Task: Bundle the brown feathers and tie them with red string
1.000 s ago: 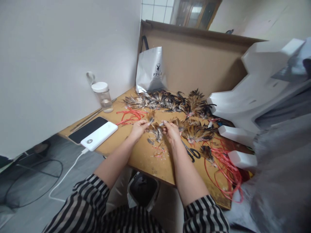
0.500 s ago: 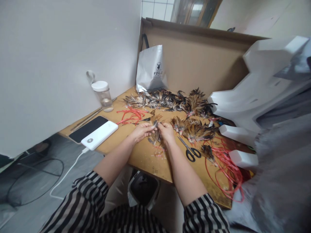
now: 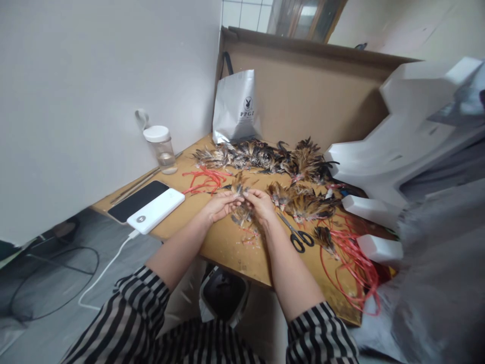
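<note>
My left hand (image 3: 223, 205) and my right hand (image 3: 259, 203) meet over the middle of the wooden table (image 3: 220, 247). Both are closed, fingertips pinching a small bunch of brown feathers (image 3: 239, 184) between them. More loose feathers (image 3: 242, 216) lie just below the fingers, with scraps of red string (image 3: 250, 236) near them. Right of my right hand is a pile of brown feathers (image 3: 303, 202), and black-handled scissors (image 3: 297, 233) lie in front of it. A long heap of dark feathers (image 3: 261, 155) stretches behind my hands.
Red strands (image 3: 204, 179) lie at the left, and a larger red tangle (image 3: 354, 268) at the right edge. A phone (image 3: 138, 201), white power bank (image 3: 156, 211), lidded bottle (image 3: 162, 149) and silver bag (image 3: 235, 108) stand or lie leftward. White foam (image 3: 379, 141) borders the right.
My right hand has shifted very slightly, and its fingers sit a little differently on the bunch. The feathers above my fingertips are spread slightly more to the left.
</note>
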A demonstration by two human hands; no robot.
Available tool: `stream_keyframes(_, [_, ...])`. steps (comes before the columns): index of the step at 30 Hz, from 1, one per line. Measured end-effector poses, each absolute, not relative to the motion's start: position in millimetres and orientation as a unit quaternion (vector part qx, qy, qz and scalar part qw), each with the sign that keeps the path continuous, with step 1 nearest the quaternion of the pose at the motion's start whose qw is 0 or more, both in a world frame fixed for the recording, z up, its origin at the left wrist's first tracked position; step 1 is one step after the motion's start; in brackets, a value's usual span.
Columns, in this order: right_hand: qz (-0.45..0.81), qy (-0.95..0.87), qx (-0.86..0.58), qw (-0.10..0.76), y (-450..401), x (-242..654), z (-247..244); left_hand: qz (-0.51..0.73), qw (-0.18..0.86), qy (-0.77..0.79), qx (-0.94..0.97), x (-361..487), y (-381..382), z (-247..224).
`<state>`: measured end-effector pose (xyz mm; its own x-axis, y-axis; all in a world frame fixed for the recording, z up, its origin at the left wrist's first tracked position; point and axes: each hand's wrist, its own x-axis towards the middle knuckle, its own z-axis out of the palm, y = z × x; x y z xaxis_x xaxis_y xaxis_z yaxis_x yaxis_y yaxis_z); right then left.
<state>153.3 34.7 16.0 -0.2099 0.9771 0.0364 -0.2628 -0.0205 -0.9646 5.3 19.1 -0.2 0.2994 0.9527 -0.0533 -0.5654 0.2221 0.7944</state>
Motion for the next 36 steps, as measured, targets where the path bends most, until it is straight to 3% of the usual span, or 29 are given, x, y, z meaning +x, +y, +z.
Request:
stream_keyframes(20, [0.529, -0.535, -0.415, 0.512, 30, 149, 17, 0.486, 0.664, 0.37, 0.432, 12, 16, 1])
stream_keyframes(25, [0.476, -0.543, -0.482, 0.496, 34, 157, 18, 0.503, 0.65, 0.383, 0.421, 10, 17, 3])
stream_keyframes(27, [0.437, -0.574, -0.515, 0.463, 38, 166, 17, 0.522, 0.646, 0.385, 0.403, 8, 18, 4])
stream_keyframes(31, [0.387, -0.668, -0.551, 0.316, 41, 186, 16, 0.534, 0.646, 0.384, 0.388, 6, 20, 2])
stream_keyframes(36, [0.396, -0.709, -0.526, 0.253, 41, 196, 19, 0.533, 0.647, 0.384, 0.387, 5, 21, -1])
